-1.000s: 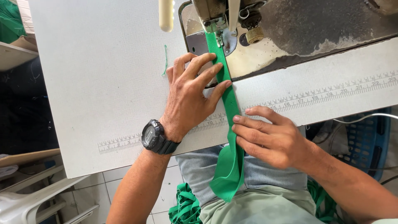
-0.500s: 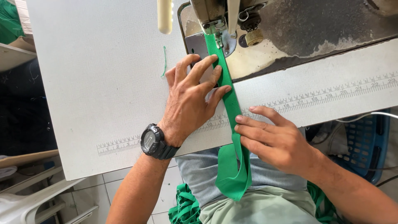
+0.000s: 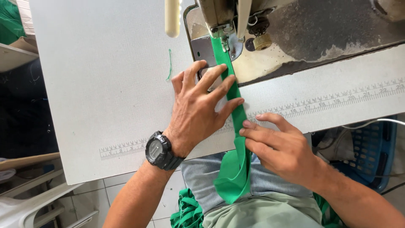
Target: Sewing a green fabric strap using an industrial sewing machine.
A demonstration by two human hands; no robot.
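Looking from the left, we see a white plastic chair (image 3: 29, 207) low beside the pale grey flat surface (image 3: 105, 84), which carries a printed ruler strip (image 3: 122, 148) along its near edge and a short loose green thread (image 3: 170, 64). Next comes our left hand (image 3: 200, 107), a black round wristwatch (image 3: 159, 150) on its wrist, lying flat with fingers spread, its fingertips pressing the long narrow green fabric strip (image 3: 236, 139) onto the surface. The strip runs from under the metal presser foot of the grey sewing machine (image 3: 228, 17) down over the surface edge to our lap. Just to the right, our right hand (image 3: 280, 147) pinches the strip's edge between thumb and fingers. A blue plastic basket (image 3: 375, 156) sits at the far right.
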